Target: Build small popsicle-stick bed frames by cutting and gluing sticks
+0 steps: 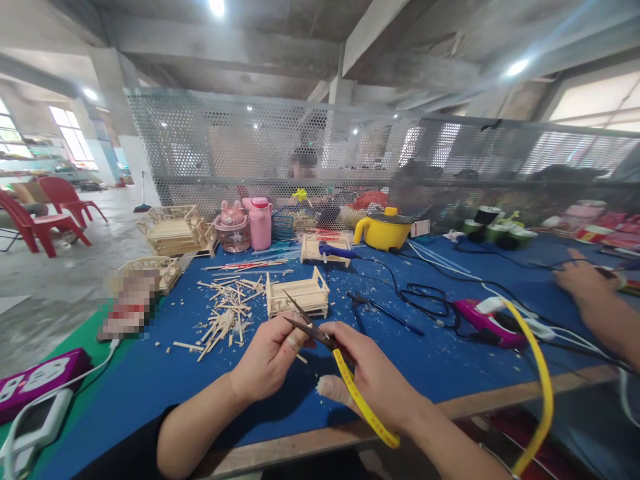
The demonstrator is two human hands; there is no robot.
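Note:
My right hand grips a pair of small snips with yellow-wrapped handles, blades pointing up and left, slightly apart. My left hand is curled close to the blade tips, its fingers pinched together at the blades; what it pinches is too small to make out. Both hands hover over the blue table mat, just in front of a small wooden crate made of sticks. A heap of cut wooden sticks lies to the left of the crate.
Another person's hand rests on the table at right. A pink glue gun with black cables, a yellow pot, pink bottles, more stick crates and a purple power strip surround the spot. A mesh screen backs the table.

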